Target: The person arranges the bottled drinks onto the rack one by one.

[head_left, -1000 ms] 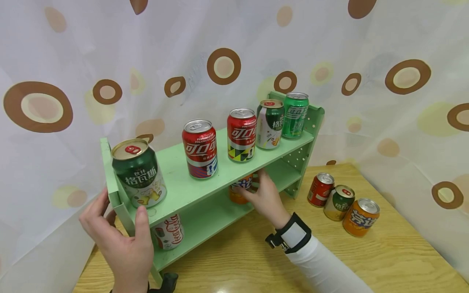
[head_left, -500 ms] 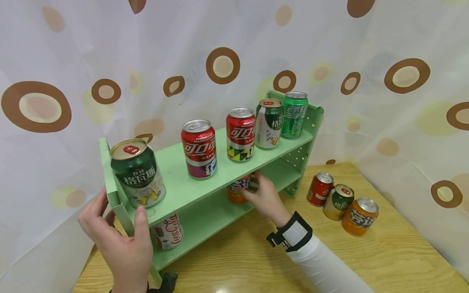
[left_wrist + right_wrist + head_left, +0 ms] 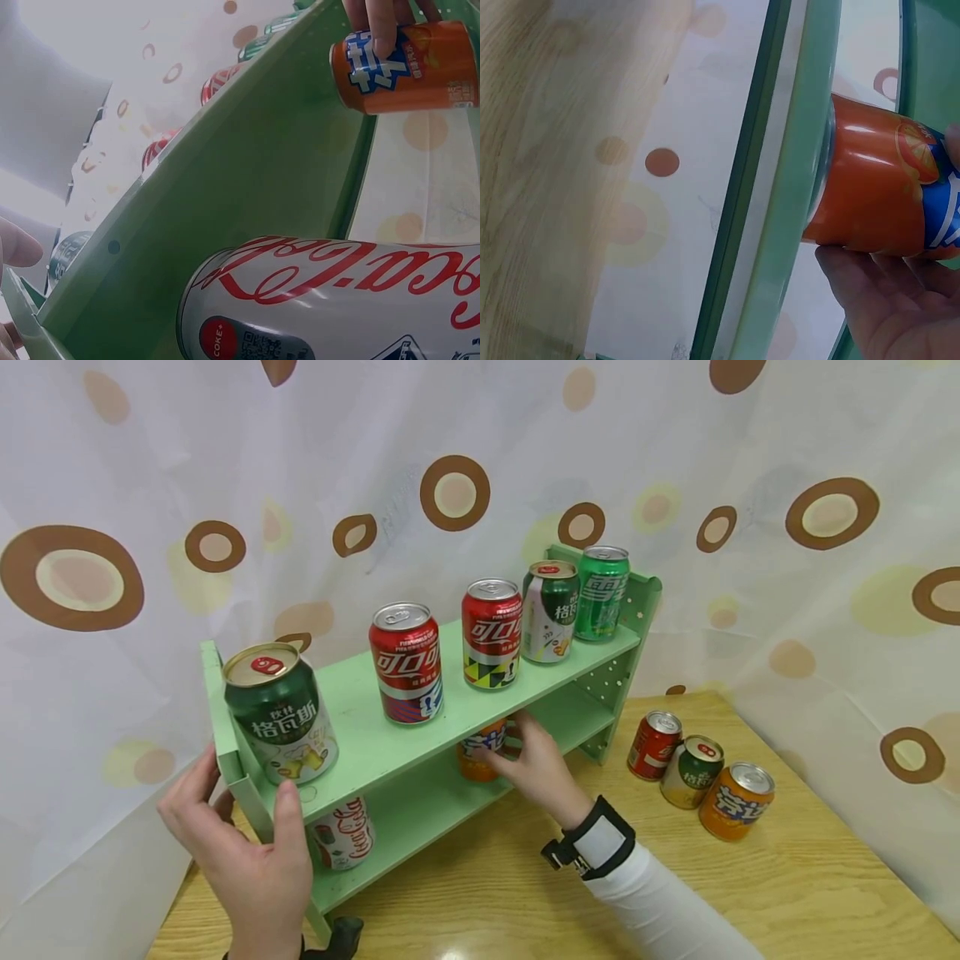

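Observation:
In the head view, my right hand (image 3: 543, 777) reaches under the upper board and grips an orange soda can (image 3: 474, 766) on the lower board of the green two-tier shelf (image 3: 352, 693). The right wrist view has the fingers and thumb on either side of this orange can (image 3: 874, 172), its base close over the board. My left hand (image 3: 251, 860) holds the shelf's left end, thumb at the upper board's front edge and fingers around the side panel. Just above that thumb stands a green-and-white kvass can (image 3: 288, 727). A white Coca-Cola can (image 3: 348, 835) stands below it on the lower board.
Farther right on the upper board are two red cola cans (image 3: 407, 664), another kvass can (image 3: 551, 614) and a green soda can (image 3: 602, 597). Right of the shelf, a red can (image 3: 655, 747), a kvass can (image 3: 692, 777) and an orange can (image 3: 737, 806) stand on the wooden table (image 3: 817, 860).
My right hand and the orange can have shifted a little to the left along the lower board. The left hand keeps its hold on the shelf end.

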The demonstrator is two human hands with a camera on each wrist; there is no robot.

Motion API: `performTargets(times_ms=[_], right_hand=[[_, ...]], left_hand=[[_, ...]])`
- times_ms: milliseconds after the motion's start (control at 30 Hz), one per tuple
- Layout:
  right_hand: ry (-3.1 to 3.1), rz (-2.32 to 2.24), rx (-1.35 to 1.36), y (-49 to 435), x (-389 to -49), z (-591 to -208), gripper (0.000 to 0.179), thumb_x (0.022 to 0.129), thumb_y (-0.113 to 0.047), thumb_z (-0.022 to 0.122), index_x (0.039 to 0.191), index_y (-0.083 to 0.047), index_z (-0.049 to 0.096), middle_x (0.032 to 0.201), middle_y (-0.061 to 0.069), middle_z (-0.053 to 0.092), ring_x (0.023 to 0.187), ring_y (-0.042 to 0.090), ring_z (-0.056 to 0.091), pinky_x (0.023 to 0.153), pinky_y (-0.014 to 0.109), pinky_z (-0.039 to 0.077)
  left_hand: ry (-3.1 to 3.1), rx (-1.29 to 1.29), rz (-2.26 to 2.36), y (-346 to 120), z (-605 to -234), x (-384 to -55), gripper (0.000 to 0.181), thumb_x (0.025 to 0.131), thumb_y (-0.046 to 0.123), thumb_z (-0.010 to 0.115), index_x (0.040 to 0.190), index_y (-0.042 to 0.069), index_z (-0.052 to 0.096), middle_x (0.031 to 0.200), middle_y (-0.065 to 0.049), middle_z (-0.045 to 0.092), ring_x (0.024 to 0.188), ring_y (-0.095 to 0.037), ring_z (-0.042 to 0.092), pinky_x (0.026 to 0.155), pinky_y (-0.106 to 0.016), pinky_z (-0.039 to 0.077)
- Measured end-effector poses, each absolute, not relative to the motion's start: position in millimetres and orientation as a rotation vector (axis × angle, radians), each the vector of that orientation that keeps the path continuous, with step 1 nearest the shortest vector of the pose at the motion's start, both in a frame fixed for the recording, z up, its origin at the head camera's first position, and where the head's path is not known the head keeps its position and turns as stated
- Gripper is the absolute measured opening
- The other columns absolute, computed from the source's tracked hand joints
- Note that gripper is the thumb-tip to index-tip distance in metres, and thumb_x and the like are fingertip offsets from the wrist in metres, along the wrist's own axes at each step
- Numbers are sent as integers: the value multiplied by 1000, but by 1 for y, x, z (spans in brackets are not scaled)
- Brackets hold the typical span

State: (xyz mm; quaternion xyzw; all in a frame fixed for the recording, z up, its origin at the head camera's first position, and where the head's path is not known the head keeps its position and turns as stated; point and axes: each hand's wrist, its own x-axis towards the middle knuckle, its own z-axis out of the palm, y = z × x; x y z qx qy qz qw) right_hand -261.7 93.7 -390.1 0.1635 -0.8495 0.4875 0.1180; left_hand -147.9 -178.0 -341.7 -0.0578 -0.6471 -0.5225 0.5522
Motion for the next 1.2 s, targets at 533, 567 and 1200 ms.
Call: performTargets(times_ms=[533, 567, 1200], right_hand=[[-2431, 1520, 516, 75, -252, -392, 71, 87, -15, 82, 148, -6, 45, 142, 19, 54, 128, 40, 60, 94, 43, 60], [-2423, 1536, 529, 74, -252, -392, 71, 87, -14, 82, 148, -6, 45, 141, 19, 54, 128, 41, 60, 95, 42, 60], [-2418, 1572, 702, 37, -237, -397, 71, 89, -12, 80, 149, -7, 44, 141, 17, 54, 128, 36, 60, 94, 36, 60]], left_hand=[[-1521, -136, -1235, -178, -342, -147, 65, 81, 3, 62, 143, -4, 44, 138, 4, 39, 134, -21, 39, 98, -23, 41], [-1520, -137, -1236, -178, -342, -147, 65, 81, 3, 62, 143, -4, 44, 138, 4, 39, 134, -21, 39, 98, -23, 41], [-1535, -139, -1234, -177, -341, -146, 65, 82, 5, 62, 144, -3, 44, 139, 4, 39, 134, -21, 39, 97, -23, 41]])
